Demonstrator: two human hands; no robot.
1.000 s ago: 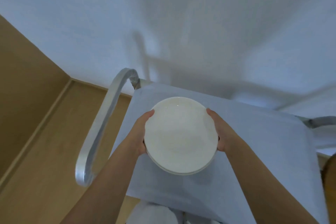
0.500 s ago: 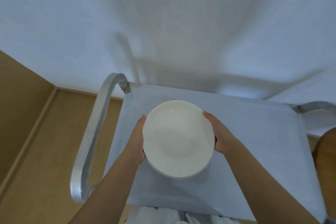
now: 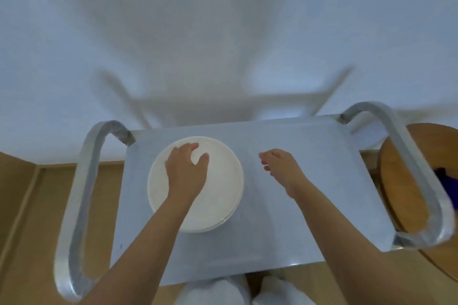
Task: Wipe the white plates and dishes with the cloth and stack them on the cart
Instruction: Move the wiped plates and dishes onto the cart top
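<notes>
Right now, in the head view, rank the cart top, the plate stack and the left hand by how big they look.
1. cart top
2. plate stack
3. left hand, which lies nearer the camera, yet looks smallest.

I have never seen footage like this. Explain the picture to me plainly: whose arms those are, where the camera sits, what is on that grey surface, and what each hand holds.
There is no machine here. A person wears a wide-angle camera on the head, and it looks forward and down, so the two bare arms coming in from the bottom edge are that person's own. The wide lens bends straight lines, which is why the edges look curved.

The grey flat surface is the top of a metal cart with a looped silver handle at each end. On it sits a stack of round white plates. The left hand lies flat on the top plate, fingers spread, not gripping. The right hand is open and empty beside the stack, clear of it. A round wooden table shows at the right edge. No cloth is in view.
</notes>
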